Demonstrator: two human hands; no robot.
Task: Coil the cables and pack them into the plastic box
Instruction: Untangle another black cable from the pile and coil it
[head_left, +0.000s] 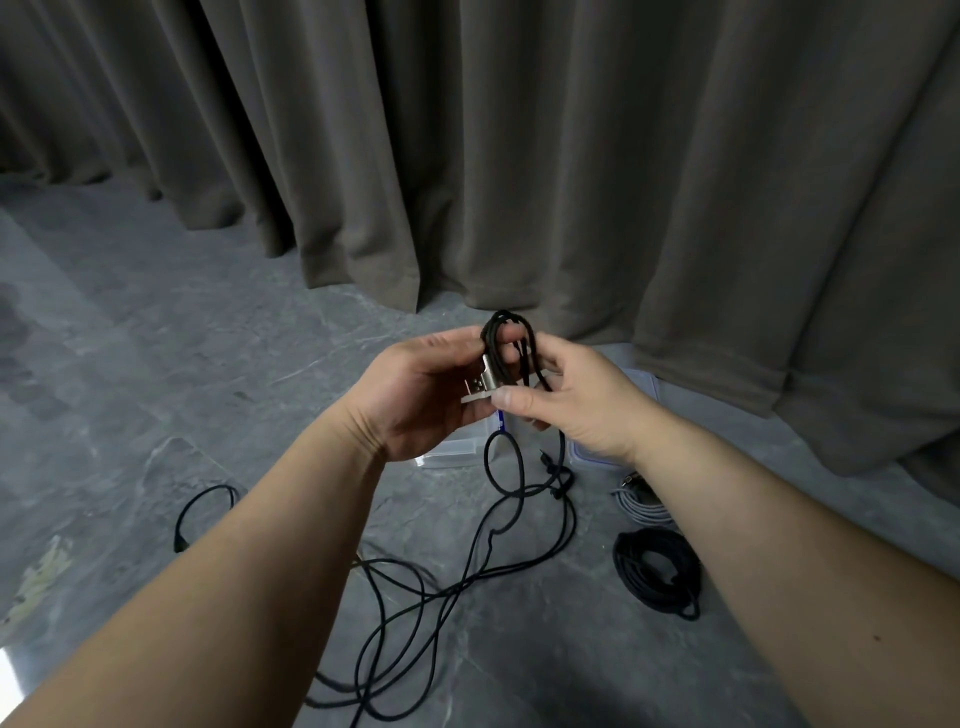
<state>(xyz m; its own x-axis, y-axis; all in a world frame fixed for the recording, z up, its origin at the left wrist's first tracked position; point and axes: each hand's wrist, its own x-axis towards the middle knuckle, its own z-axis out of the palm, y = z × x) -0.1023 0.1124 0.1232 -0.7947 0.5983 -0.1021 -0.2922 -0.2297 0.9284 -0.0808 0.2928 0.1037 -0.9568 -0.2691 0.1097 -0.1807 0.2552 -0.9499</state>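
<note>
A thin black cable (501, 332) with a silver USB plug is looped into a small bundle between both hands, held above the floor. My left hand (415, 395) grips the plug end of that bundle from the left. My right hand (576, 400) pinches the loops from the right. The rest of this cable (467, 566) trails down and sprawls loose over the grey floor. The clear plastic box (457, 447) sits on the floor right under my hands, mostly hidden by them.
A coiled black cable (657, 571) lies on the floor at the right, with a coiled grey cable (641, 501) just behind it. Another black cable loop (202, 512) lies at the left. A brown curtain (571, 156) hangs close behind.
</note>
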